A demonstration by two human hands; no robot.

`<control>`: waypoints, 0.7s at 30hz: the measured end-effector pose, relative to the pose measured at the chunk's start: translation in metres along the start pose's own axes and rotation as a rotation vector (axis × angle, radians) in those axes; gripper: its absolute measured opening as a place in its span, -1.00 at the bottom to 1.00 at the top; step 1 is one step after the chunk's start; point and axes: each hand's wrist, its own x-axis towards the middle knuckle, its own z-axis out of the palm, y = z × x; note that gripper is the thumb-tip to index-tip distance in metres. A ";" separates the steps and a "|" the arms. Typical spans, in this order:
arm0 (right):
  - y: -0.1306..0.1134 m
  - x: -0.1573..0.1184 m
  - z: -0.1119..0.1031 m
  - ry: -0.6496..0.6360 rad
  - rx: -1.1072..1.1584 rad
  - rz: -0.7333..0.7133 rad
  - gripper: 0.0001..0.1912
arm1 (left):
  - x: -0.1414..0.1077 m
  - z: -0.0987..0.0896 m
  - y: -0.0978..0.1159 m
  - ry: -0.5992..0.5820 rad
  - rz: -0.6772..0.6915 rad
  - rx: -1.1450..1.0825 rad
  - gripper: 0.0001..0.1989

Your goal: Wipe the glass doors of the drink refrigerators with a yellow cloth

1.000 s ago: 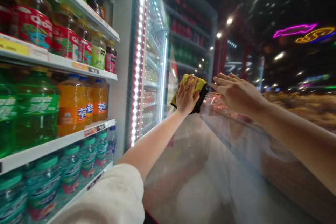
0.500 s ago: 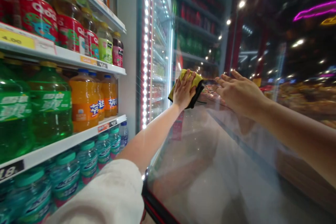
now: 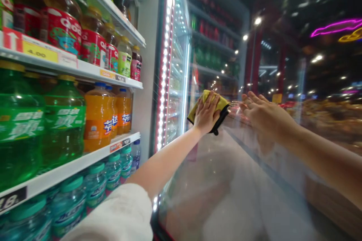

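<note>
My left hand (image 3: 207, 115) lies with its fingers spread over a yellow cleaning cloth (image 3: 224, 102) with a dark edge, pressing it to the glass door (image 3: 226, 180) of a drinks fridge. To the right, my right hand (image 3: 267, 115) is held with fingers stretched out and nothing in it. Its fingertips point at the glass near the cloth; whether they touch it I cannot tell. Faint reflections of the arms and of pale clothing show in the pane.
Fridge shelves (image 3: 107, 150) on the left hold green bottles (image 3: 63, 120), orange soda bottles (image 3: 97, 116), red-labelled bottles (image 3: 63, 26) and turquoise-capped bottles (image 3: 69, 203). A bright light strip (image 3: 164, 64) runs up the fridge frame. Shop lights and a pink neon sign (image 3: 336, 27) glow at right.
My left hand and the cloth have slid a little lower on the glass. My right hand sits slightly lower and farther right. The view has shifted, bringing more of the shelves into sight.
</note>
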 end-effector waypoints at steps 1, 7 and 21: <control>0.000 0.000 -0.002 -0.009 -0.004 0.007 -0.55 | 0.022 -0.001 -0.001 0.027 0.004 -0.004 -0.43; -0.009 0.006 -0.022 -0.078 -0.057 0.014 -0.58 | 0.059 -0.011 -0.063 0.182 -0.215 -0.046 -0.49; -0.064 0.022 0.021 -0.175 0.096 0.001 -0.23 | -0.014 -0.010 -0.075 0.087 -0.113 -0.011 -0.45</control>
